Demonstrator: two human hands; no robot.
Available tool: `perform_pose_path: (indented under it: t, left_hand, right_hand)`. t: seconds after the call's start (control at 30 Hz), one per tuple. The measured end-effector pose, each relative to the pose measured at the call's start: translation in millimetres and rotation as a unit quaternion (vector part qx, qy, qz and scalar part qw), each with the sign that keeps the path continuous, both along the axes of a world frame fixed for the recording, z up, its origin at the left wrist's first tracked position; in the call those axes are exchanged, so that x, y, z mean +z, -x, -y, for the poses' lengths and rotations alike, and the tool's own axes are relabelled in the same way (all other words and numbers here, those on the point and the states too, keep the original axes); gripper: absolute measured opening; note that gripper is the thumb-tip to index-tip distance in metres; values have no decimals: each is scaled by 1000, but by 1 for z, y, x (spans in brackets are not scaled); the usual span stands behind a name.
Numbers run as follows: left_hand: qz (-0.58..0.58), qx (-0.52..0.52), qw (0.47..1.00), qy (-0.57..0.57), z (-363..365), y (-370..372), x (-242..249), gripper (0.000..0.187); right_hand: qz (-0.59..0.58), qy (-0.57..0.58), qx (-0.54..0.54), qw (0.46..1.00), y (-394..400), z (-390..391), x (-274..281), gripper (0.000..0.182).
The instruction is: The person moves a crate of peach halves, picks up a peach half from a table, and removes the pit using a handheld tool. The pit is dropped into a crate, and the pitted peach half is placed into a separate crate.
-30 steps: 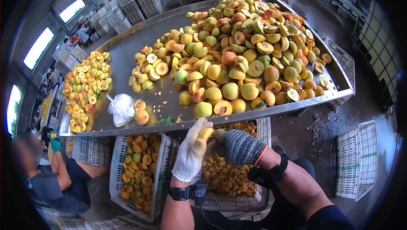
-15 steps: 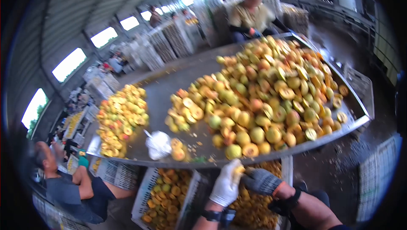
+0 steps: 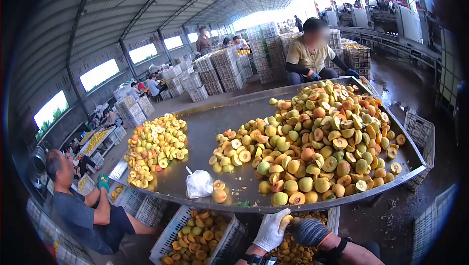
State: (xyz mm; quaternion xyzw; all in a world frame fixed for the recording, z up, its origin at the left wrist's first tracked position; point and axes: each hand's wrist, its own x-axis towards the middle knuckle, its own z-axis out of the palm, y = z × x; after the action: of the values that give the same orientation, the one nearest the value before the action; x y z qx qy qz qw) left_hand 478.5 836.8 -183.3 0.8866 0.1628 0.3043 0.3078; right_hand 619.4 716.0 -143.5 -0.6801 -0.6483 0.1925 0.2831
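overhead, arched roof (image 3: 146, 9); metal table (image 3: 210, 121) below; left hand (image 3: 271, 232) pinching fruit piece (image 3: 287, 217), right hand (image 3: 310, 232): grip unclear

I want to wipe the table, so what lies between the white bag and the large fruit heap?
Two fruit pieces sit beside the white bag, then small scattered bits lie toward the large fruit heap, as the head view shows.

Shows no readable text, label, brand, number or sign.
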Motion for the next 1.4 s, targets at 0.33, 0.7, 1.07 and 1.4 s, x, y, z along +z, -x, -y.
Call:
perform_pose_path:
  t: [0.33, 0.7, 1.07, 1.4]
  left_hand:
    - [98, -1, 993, 58, 12, 1, 5, 31]
    - [81, -44, 982, 163, -3, 0, -8, 34]
    - [155, -135, 758, 619, -11, 26, 26, 66]
    - [-325, 87, 941, 36, -20, 66, 24, 33]
  right_hand:
    - [-47, 25, 18, 998, -6, 4, 6, 34]
    - [-127, -30, 45, 990, -23, 1, -21, 32]
    - [-104, 217, 112, 964, -42, 23, 12, 39]
    - [115, 240, -38, 963, -67, 34, -8, 41]
